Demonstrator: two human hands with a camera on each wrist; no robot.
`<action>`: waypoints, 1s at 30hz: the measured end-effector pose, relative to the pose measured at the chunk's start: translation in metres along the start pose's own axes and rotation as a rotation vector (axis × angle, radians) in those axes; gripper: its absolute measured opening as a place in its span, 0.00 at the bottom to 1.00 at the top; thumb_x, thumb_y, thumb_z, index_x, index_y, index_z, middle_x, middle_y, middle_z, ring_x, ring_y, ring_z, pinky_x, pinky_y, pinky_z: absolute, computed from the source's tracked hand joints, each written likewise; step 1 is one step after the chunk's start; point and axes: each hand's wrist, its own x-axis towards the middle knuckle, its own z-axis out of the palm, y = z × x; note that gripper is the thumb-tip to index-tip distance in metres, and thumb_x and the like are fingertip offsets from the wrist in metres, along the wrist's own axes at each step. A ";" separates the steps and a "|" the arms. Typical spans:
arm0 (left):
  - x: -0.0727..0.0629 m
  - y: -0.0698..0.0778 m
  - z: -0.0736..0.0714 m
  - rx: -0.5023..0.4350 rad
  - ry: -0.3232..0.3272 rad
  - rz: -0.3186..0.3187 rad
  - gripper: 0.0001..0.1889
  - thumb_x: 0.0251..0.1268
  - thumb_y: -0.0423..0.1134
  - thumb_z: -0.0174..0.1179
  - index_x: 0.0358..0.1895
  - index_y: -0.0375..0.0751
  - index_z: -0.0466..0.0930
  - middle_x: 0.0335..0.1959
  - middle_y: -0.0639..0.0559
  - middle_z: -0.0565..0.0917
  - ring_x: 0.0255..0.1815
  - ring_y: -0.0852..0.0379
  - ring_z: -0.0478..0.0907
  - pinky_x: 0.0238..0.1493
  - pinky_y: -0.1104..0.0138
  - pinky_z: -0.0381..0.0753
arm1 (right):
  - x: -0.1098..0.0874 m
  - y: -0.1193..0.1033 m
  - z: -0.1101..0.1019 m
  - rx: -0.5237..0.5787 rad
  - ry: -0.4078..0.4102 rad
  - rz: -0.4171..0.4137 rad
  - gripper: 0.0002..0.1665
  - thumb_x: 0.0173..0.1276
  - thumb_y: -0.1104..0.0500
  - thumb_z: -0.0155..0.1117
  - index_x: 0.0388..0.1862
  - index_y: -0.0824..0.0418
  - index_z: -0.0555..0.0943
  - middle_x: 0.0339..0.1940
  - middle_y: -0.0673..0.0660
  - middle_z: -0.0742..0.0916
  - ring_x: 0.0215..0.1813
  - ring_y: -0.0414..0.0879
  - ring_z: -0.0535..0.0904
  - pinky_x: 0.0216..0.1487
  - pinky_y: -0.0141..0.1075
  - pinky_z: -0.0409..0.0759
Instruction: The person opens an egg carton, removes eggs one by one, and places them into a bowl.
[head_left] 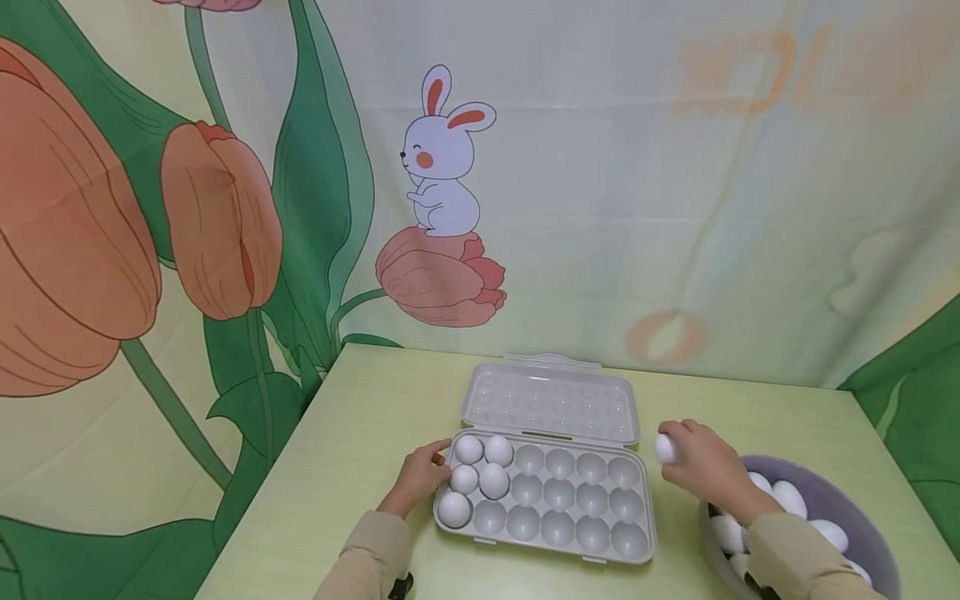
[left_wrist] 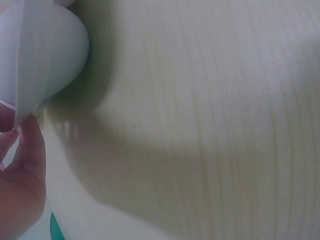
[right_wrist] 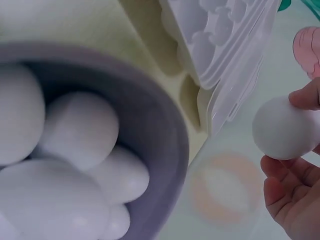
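A grey plastic egg box (head_left: 558,492) lies on the table with its lid (head_left: 551,400) folded back towards the wall. Several white eggs (head_left: 493,481) sit in cups at its left end; the other cups hold none. My left hand (head_left: 420,477) pinches the box's left rim between thumb and fingers, as the left wrist view shows. Off the box's right side, my right hand (head_left: 708,468) grips one white egg (right_wrist: 281,128) by thumb and fingertips, raised above the table. Below my right forearm stands a purple-grey bowl (head_left: 873,533) with more white eggs (right_wrist: 80,130).
The pale wood-grain table (head_left: 360,417) ends at a hanging cloth backdrop (head_left: 570,208) printed with tulips and a rabbit. The bowl stands near the table's right side, a short gap from the box. My right sleeve (head_left: 802,550) covers part of the bowl.
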 end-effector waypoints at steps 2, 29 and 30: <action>0.000 0.000 0.000 0.000 -0.001 0.010 0.27 0.42 0.27 0.52 0.54 0.33 0.71 0.26 0.49 0.73 0.26 0.59 0.66 0.23 0.72 0.66 | -0.003 0.007 -0.005 0.016 -0.024 0.020 0.26 0.41 0.60 0.62 0.44 0.62 0.75 0.36 0.58 0.79 0.35 0.51 0.75 0.29 0.42 0.73; 0.001 -0.001 0.001 0.002 0.003 0.008 0.27 0.42 0.28 0.52 0.54 0.34 0.72 0.25 0.51 0.72 0.25 0.59 0.66 0.24 0.72 0.65 | -0.044 0.089 -0.037 0.022 -0.343 0.153 0.29 0.41 0.63 0.64 0.43 0.77 0.73 0.36 0.67 0.80 0.39 0.60 0.76 0.37 0.49 0.73; 0.001 -0.001 0.001 0.005 0.003 0.011 0.27 0.42 0.28 0.52 0.54 0.34 0.72 0.25 0.51 0.72 0.25 0.59 0.66 0.24 0.72 0.65 | -0.046 0.090 -0.035 0.030 -0.341 0.147 0.28 0.41 0.64 0.65 0.43 0.77 0.72 0.37 0.67 0.80 0.40 0.61 0.76 0.37 0.50 0.73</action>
